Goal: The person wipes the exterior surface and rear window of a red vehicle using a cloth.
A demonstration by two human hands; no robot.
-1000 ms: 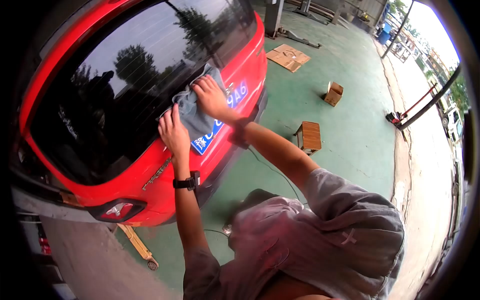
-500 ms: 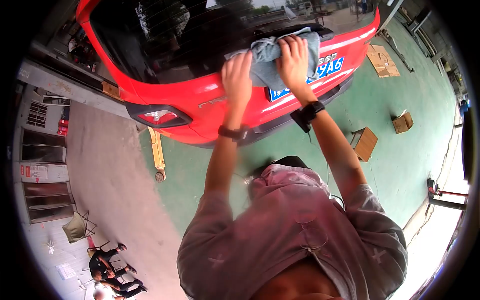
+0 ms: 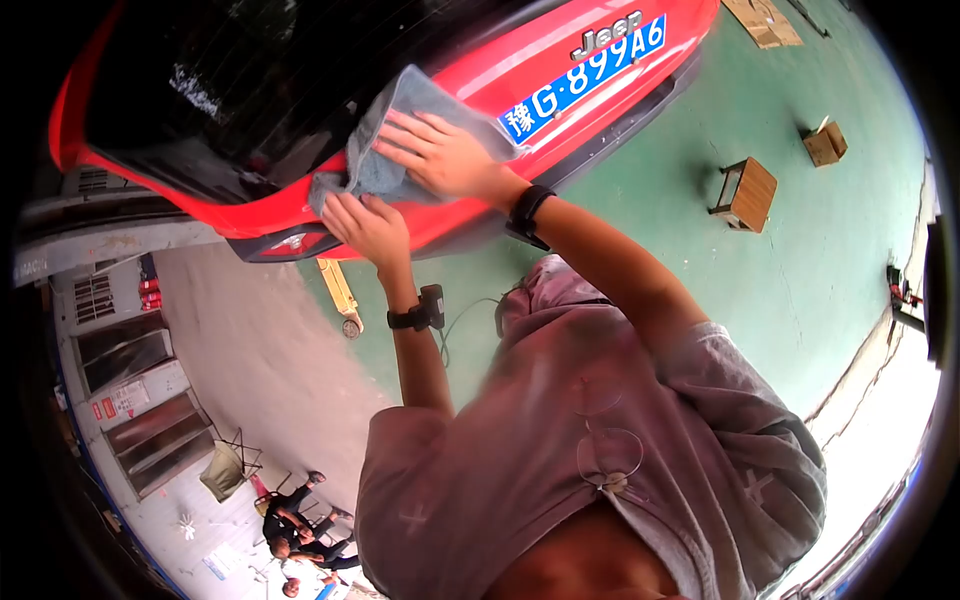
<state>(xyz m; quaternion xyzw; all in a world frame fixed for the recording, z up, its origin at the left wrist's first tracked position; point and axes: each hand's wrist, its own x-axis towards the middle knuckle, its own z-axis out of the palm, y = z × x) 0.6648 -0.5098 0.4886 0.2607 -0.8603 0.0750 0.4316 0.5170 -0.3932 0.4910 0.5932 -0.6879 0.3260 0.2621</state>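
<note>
A grey-blue cloth [image 3: 418,98] lies bunched against the back of a red car [image 3: 480,75], across the lower edge of the dark rear window [image 3: 230,90]. My right hand [image 3: 445,160] presses the cloth to the car, holding it under long, slightly parted fingers. Lower and to the left, my left hand [image 3: 370,230] grips the cloth's lower corner with bent fingers. Both wrists wear black bands. Right of the cloth is the blue licence plate [image 3: 585,80], with the Jeep lettering [image 3: 607,35] above it.
A yellow jack handle [image 3: 338,295] projects from beneath the car. To the right stand a small wooden stool [image 3: 748,195] and a cardboard box [image 3: 825,145]. Flattened cardboard [image 3: 762,22] lies farther back. People [image 3: 300,525] sit at lower left by a folding chair [image 3: 225,470].
Both hands have moved left along the car's rear with the cloth, from beside the plate towards the left tail light. The plate is now uncovered. The view has also shifted.
</note>
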